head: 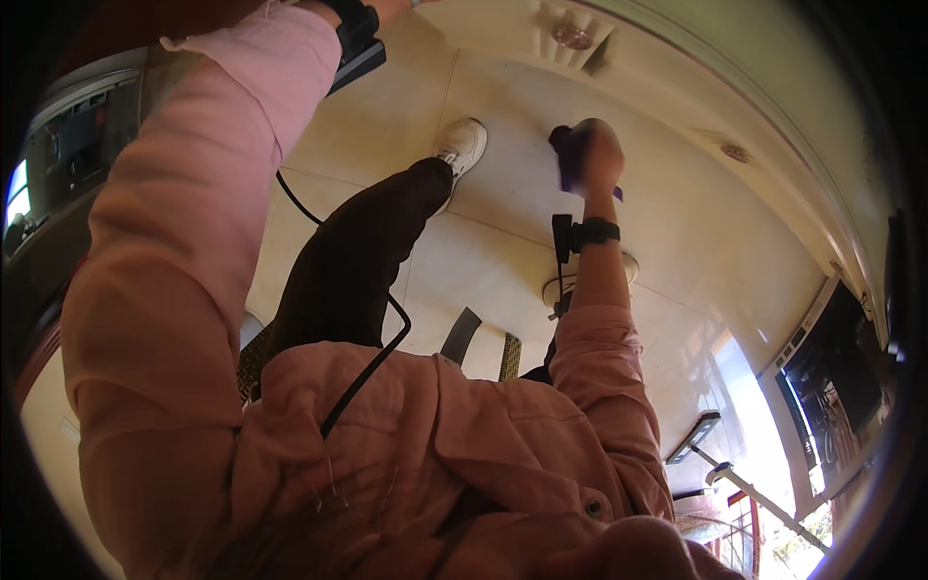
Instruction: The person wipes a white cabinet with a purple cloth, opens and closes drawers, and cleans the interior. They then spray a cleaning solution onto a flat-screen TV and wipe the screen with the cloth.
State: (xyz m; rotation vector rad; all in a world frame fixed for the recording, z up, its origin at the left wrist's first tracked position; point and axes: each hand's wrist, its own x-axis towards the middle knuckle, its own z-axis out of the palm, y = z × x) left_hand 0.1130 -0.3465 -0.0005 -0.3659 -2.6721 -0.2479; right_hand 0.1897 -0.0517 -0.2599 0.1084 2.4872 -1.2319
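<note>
My right hand (606,163), partly blurred, is closed around a bunched dark purple cloth (570,161) above the light floor. A black strap with a small device circles that wrist. At the top edge only a small part of my left hand (394,9) shows, just past a black wristband device (354,32); its fingers are cut off by the frame, so what they touch is hidden. Pink sleeves cover both arms. A black cable (366,373) runs across the front of my pink shirt.
A white shoe (464,143) and dark trouser leg stand on the tiled floor (500,181). A pale curved furniture front (660,101) with round ornaments borders the upper right. A flat-headed mop (694,437) lies lower right, near a dark glossy panel (834,362). Woven seat edges (510,357) show beneath me.
</note>
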